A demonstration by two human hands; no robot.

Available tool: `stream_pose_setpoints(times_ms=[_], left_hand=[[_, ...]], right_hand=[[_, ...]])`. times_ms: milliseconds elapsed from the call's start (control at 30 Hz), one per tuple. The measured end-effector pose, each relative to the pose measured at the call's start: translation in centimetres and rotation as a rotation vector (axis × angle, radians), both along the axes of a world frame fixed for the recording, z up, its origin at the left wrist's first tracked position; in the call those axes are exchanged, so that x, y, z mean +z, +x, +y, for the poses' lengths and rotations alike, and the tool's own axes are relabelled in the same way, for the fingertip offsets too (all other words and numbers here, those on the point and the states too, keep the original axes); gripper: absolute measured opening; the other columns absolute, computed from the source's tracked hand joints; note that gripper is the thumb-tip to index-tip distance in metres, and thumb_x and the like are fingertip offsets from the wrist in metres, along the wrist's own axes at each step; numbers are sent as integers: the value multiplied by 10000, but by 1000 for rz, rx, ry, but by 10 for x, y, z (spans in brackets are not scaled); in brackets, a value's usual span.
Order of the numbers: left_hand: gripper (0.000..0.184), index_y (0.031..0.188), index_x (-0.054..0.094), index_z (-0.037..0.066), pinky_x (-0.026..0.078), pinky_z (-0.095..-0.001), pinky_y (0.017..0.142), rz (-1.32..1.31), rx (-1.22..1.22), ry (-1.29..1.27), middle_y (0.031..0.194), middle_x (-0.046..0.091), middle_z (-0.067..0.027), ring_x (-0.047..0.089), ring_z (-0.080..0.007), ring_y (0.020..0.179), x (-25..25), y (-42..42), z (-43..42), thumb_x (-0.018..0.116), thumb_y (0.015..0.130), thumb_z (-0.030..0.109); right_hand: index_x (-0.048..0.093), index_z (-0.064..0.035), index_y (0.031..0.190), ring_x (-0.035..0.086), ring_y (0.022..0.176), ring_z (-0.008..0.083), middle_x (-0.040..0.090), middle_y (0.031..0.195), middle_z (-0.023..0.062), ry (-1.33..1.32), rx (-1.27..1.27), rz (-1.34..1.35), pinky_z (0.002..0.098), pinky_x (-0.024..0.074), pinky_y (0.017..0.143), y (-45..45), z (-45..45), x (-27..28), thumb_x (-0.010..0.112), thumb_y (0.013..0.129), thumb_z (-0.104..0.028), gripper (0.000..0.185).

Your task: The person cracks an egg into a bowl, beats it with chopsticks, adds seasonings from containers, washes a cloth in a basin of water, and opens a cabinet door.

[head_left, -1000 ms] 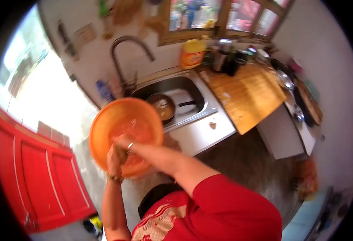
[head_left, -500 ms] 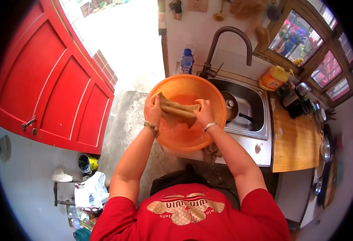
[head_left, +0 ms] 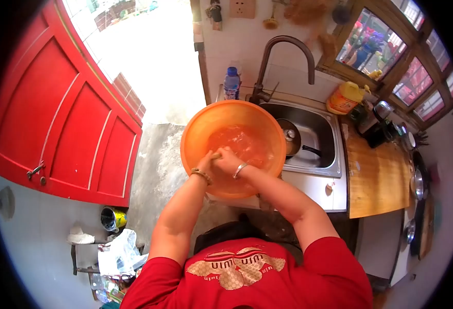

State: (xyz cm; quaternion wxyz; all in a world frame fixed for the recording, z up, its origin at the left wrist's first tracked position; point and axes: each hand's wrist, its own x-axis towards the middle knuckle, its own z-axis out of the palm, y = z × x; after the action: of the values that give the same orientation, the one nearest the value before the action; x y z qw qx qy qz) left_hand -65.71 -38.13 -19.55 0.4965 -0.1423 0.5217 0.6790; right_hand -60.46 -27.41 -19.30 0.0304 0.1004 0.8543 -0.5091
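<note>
An orange plastic basin (head_left: 189,141) with water in it stands at the left end of the counter, beside the sink. Over its near left part, my left hand (head_left: 204,165) and my right hand (head_left: 228,160) are close together, both closed around a brown cloth (head_left: 216,156). Only a small bunched bit of the cloth shows between my fingers; the rest is hidden by my hands. Rippled water with bright glints lies just beyond them.
The steel sink (head_left: 325,154) holds a lidded pan (head_left: 291,135) under a tall faucet (head_left: 311,62). Behind the basin stands a water bottle (head_left: 231,84). A yellow jug (head_left: 346,98) and a wooden board (head_left: 375,180) are to the right. A red door (head_left: 66,118) is at left.
My hands held the cloth stretched wide over the basin before; now they have come together lower and nearer me, with the cloth bunched between them. The water is more rippled.
</note>
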Motion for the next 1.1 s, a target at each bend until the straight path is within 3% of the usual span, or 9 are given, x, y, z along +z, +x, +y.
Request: stream_pose_setpoints(times_ms=[33,100,133,267,433,700,933,1000,1100], left_hand=[[337,1053,509,83,494,-370,696,-1,-11,9,907,582,-133,581,-257,769,-29,-12,1,348,902,338],[329,1009,535,67,474,-267,595,-251,-298,1082,868,587,-131,570,-174,740,-111,-46,-2,369,896,328],[329,1009,535,67,474,-267,595,-253,-311,1086,868,587,-131,570,-174,740,-96,-38,2,369,896,328],[262,1041,528,55,475,-312,716,407,74,478,999,564,-103,578,-208,804,7,23,13,404,895,234],[275,1091,527,17,334,-344,921,1776,-83,-13,1082,511,-144,464,-284,1029,31,49,16,438,845,102],[130,836,486,-19,374,-368,714,1762,-100,-264,846,498,-129,479,-267,821,61,28,18,437,862,98],[178,792,493,1,401,-283,589,971,59,180,771,494,-68,483,-157,696,-13,-25,12,444,874,152],[192,889,479,-4,424,-293,627,1023,-58,-256,845,519,-102,507,-185,744,-20,-55,0,472,855,184],[296,1074,446,36,423,-362,757,1527,-417,-663,1042,492,-149,497,-256,933,-33,-46,-5,501,818,176]], right_hand=[[528,10,922,507,937,337,459,1103,244,54,3,162,364,424,807,10,-13,24,555,679,-151,293],[521,7,913,525,885,321,484,1054,224,19,-131,300,356,435,775,27,-29,34,570,684,-164,290],[513,3,904,542,834,306,509,1005,203,-27,-256,444,348,447,743,28,-34,35,585,688,-177,291],[507,-44,918,525,795,187,523,884,98,-879,-801,329,311,448,677,5,-21,-3,581,735,-240,278],[507,-180,708,513,662,125,542,699,-22,-1597,-623,120,266,441,616,-6,0,-14,475,812,-315,174],[530,-143,780,522,688,119,553,767,-2,-1728,-410,145,261,455,612,-4,-26,26,478,827,-348,217],[521,-77,896,540,745,177,570,811,39,-994,-629,-94,295,448,645,14,-21,27,463,838,-325,261],[521,-60,983,486,991,263,480,1132,149,33,-178,132,346,451,730,3,2,-31,495,833,-224,224],[417,-106,1202,306,1167,345,269,1316,133,439,-205,-283,446,358,888,19,18,-25,536,800,-188,427]])
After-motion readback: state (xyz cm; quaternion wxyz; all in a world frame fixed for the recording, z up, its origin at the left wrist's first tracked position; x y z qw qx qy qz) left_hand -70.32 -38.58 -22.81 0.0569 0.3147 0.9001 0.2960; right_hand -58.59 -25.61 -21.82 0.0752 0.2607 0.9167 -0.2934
